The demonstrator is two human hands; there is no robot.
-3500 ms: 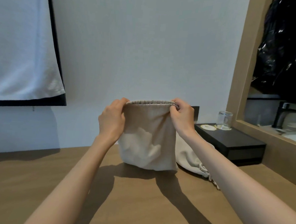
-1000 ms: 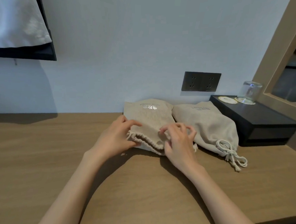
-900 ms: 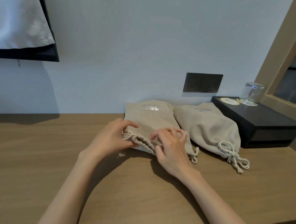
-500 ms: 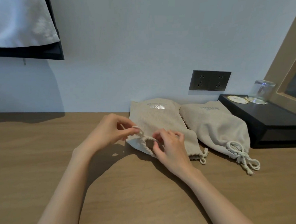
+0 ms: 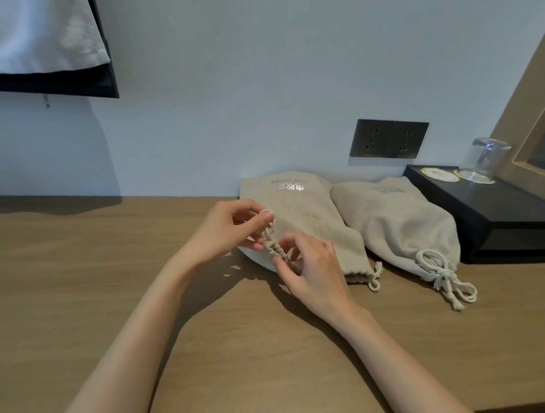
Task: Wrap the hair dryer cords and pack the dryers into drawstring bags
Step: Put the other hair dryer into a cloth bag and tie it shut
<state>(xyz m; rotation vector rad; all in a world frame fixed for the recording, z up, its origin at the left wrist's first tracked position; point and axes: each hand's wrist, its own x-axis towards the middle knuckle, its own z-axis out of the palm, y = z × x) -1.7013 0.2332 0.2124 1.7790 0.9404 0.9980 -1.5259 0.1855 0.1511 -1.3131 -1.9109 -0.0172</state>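
Observation:
Two beige drawstring bags lie side by side on the wooden desk (image 5: pixel 71 290) against the wall. The left bag (image 5: pixel 305 214) is full and its mouth, facing me, is gathered into tight folds. My left hand (image 5: pixel 225 229) pinches the white drawstring loop at the left end of that mouth. My right hand (image 5: pixel 312 268) pinches the bunched fabric just right of it. The other end of the cord (image 5: pixel 375 276) trails at the bag's right corner. The right bag (image 5: pixel 399 225) is closed, its cord (image 5: pixel 444 275) tied in a knot. No dryer is visible.
A black box (image 5: pixel 498 218) stands at the back right with an upturned glass (image 5: pixel 483 160) and a coaster (image 5: pixel 438 174) on it. A dark wall socket (image 5: pixel 389 139) is above the bags. A wood-framed opening (image 5: pixel 529 93) rises at far right; a white cloth (image 5: pixel 37 23) hangs top left.
The left bag went from held upright to lying on the desk. Over the last second my left hand drew the cord leftward and the bag's mouth bunched tighter.

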